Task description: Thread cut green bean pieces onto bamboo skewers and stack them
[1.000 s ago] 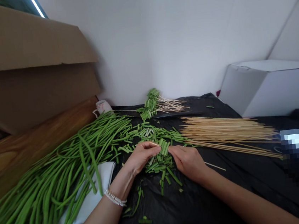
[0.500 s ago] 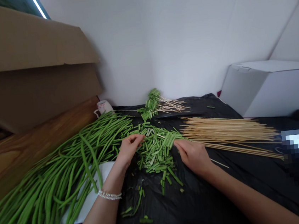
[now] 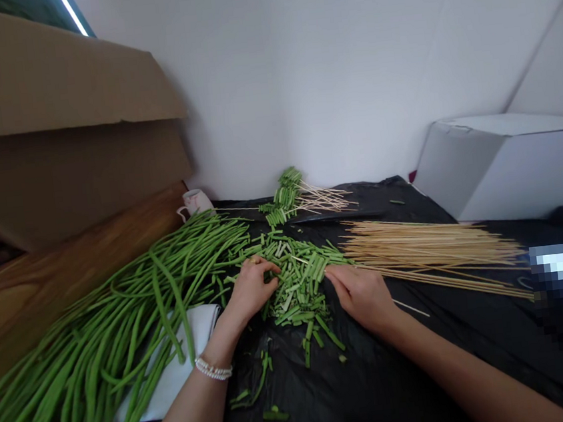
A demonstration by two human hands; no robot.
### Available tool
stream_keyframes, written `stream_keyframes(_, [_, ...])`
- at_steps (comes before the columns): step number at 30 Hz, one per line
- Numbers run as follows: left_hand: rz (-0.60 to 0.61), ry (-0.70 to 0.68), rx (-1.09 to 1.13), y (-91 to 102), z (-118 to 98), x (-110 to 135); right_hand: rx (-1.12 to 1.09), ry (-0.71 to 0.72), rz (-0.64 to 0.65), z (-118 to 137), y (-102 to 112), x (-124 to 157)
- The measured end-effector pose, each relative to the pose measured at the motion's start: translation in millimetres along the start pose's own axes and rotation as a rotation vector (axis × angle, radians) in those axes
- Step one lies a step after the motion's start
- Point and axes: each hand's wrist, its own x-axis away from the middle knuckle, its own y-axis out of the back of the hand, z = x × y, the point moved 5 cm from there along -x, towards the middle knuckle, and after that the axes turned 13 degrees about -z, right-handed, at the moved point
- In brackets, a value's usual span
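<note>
A heap of short cut green bean pieces (image 3: pixel 296 283) lies on black plastic sheeting (image 3: pixel 380 382). My left hand (image 3: pixel 252 288) rests on the heap's left side with fingers curled into the pieces. My right hand (image 3: pixel 363 293) grips a bamboo skewer (image 3: pixel 312 268) threaded with several bean pieces; its bare tail (image 3: pixel 412 309) sticks out behind the hand. Long whole green beans (image 3: pixel 98 337) spread to the left.
A pile of bare bamboo skewers (image 3: pixel 431 249) lies to the right. Finished bean skewers (image 3: pixel 293 200) sit at the back near the wall. A cardboard box (image 3: pixel 51 128) and wooden board stand left, a white box (image 3: pixel 503 167) right, a white cloth (image 3: pixel 177 363) under the beans.
My left hand left the skewer, reached out to the heap's left side and settled onto the pieces. My right hand shifted slightly right, still holding the skewer.
</note>
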Motion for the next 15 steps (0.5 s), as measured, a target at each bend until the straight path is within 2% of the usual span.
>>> stream_keyframes(4, [-0.130,0.057,0.212,5.6,-3.1,-4.1,-0.011,-0.008,-0.015,0.1,0.6,-0.3])
stream_keyframes(7, [-0.223,0.250,0.481,9.2,0.0,-5.7,-0.007,-0.010,-0.017,-0.1,0.3,-0.1])
stream_keyframes(11, [-0.149,0.589,0.917,-0.2,-0.4,-1.1,-0.002,-0.001,-0.002,0.7,-0.7,0.4])
stream_keyframes(15, [-0.045,0.772,1.184,-9.2,-8.0,4.8,0.002,0.003,0.015,1.7,-1.2,0.4])
